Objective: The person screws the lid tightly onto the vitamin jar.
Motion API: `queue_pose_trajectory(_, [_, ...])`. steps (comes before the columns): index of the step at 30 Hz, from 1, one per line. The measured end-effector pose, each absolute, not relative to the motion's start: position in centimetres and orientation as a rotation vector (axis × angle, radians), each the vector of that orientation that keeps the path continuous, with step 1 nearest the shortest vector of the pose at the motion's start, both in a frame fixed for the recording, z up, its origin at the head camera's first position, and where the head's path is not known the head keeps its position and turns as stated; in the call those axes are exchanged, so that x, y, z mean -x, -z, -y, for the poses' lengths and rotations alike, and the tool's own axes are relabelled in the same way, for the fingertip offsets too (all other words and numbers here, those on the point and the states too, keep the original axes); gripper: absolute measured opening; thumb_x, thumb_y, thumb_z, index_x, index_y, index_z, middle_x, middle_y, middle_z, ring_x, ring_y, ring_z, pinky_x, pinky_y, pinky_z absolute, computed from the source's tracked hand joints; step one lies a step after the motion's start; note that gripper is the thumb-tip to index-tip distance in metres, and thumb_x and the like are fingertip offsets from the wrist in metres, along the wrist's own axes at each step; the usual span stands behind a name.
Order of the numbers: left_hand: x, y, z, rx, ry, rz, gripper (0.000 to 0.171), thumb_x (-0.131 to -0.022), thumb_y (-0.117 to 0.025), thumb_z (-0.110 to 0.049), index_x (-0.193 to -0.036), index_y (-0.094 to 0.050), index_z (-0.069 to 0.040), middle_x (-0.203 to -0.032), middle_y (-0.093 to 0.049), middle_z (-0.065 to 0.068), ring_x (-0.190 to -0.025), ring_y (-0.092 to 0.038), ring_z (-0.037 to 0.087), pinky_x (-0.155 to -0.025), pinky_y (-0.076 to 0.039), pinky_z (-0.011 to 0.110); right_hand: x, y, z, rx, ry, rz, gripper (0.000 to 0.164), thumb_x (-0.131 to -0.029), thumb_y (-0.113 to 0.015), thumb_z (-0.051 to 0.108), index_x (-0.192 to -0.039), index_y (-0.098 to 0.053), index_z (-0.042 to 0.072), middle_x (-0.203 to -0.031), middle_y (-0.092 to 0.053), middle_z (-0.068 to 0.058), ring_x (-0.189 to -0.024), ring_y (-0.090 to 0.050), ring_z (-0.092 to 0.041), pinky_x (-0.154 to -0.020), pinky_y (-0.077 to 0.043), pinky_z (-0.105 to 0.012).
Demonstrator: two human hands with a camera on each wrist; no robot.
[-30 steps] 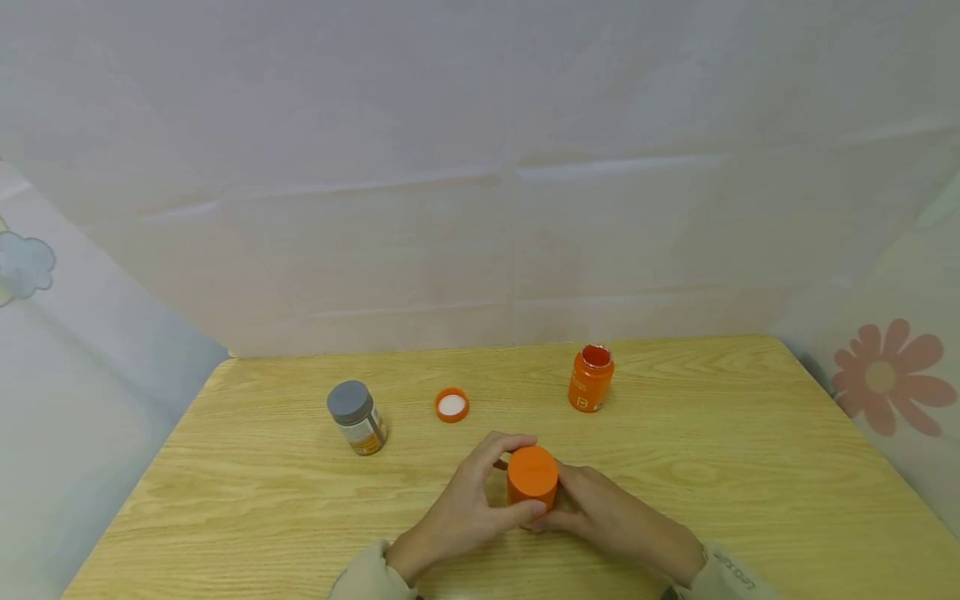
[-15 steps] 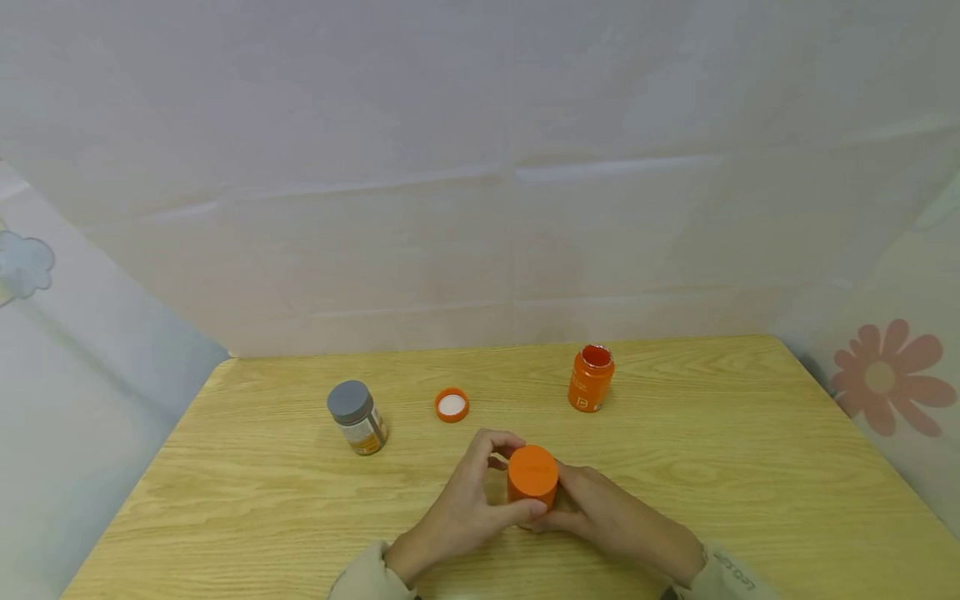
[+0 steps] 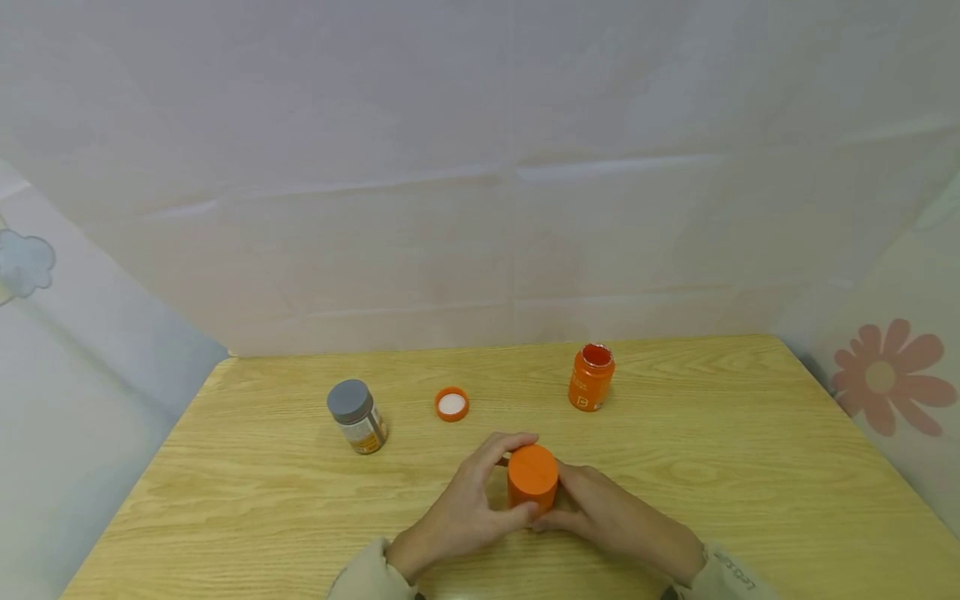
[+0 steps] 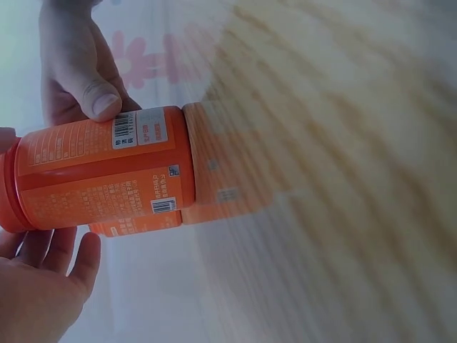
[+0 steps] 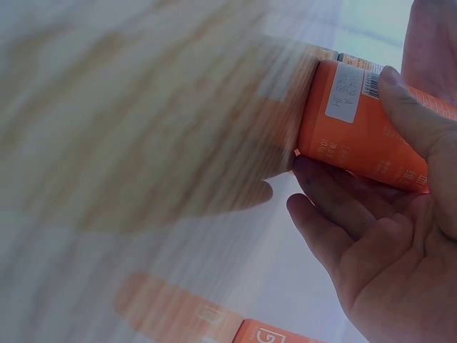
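An orange plastic jar [image 4: 107, 171] stands upright on the wooden table near its front, its orange lid [image 3: 533, 472] on top. My left hand [image 3: 468, 510] holds the lid, thumb on the near side and fingers round the far side. Lower down, my right hand [image 3: 611, 510] grips the jar's body; in the right wrist view its thumb [image 5: 407, 107] lies along the label. Beyond the hands stands a second orange jar [image 3: 590, 383] with an open, uncovered mouth. Left of it an orange lid [image 3: 452, 405] lies with its white inside facing up.
A grey-capped jar [image 3: 357, 418] with a white and yellow label stands left of the loose lid. The wooden table [image 3: 225, 500] ends at a pale wall covering [image 3: 375, 208] behind. A flower print [image 3: 892, 377] decorates the right side.
My left fingers draw back along the lid and then reach forward round it again, while the thumb shifts slightly left. My right hand, the jar and the other items stay in place.
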State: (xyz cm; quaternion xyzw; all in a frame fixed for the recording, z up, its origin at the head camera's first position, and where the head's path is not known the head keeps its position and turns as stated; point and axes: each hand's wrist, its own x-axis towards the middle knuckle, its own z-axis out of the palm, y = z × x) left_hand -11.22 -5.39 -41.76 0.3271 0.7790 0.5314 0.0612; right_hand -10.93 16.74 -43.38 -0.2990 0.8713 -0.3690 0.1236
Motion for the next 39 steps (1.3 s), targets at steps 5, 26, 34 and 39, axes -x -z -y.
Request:
queue_pose_trajectory(5, [11.14,41.68,5.21,-0.974,-1.600,-2.375,0.069,-0.085,-0.079,-0.026,-0.145,-0.044,-0.025,-0.139,-0.054,-0.002,-0.124,-0.051,0.012,-0.104,-0.046,0.033,10.96,43.37,-16.75,0.881,1.057,-2.558,0.059,-0.095,-0.055,0.056,-0.136,-0.052,0.013,-0.131,-0.065,0.004,-0.116,-0.061,-0.008,-0.102,-0.050,-0.043])
queue_pose_trajectory(26, [11.19,41.45,5.35,-0.960,-1.579,-2.333,0.065,-0.088,-0.072,-0.016,-0.146,-0.044,-0.029,-0.140,-0.052,-0.004,-0.126,-0.048,0.012,-0.110,-0.041,0.036,11.05,43.30,-16.79,0.898,1.110,-2.525,0.051,-0.093,-0.058,0.054,-0.129,-0.054,0.018,-0.124,-0.066,0.010,-0.109,-0.060,-0.001,-0.101,-0.051,-0.035])
queue_pose_trajectory(34, [11.10,41.41,5.25,-0.887,-1.588,-2.338,0.068,-0.087,-0.077,-0.030,-0.145,-0.042,-0.028,-0.141,-0.050,-0.003,-0.125,-0.047,0.011,-0.107,-0.041,0.035,10.93,43.17,-16.79,0.880,1.071,-2.534,0.054,-0.095,-0.056,0.053,-0.132,-0.055,0.014,-0.129,-0.066,0.003,-0.114,-0.061,-0.006,-0.101,-0.052,-0.040])
queue_pose_trajectory(39, [11.29,41.60,5.13,-0.833,-1.669,-2.368,0.060,-0.082,-0.082,-0.030,-0.131,-0.048,-0.021,-0.128,-0.054,-0.007,-0.115,-0.050,0.009,-0.100,-0.042,0.033,10.91,43.17,-16.78,0.877,1.075,-2.530,0.050,-0.095,-0.056,0.053,-0.129,-0.055,0.017,-0.119,-0.066,0.012,-0.105,-0.059,-0.001,-0.100,-0.052,-0.036])
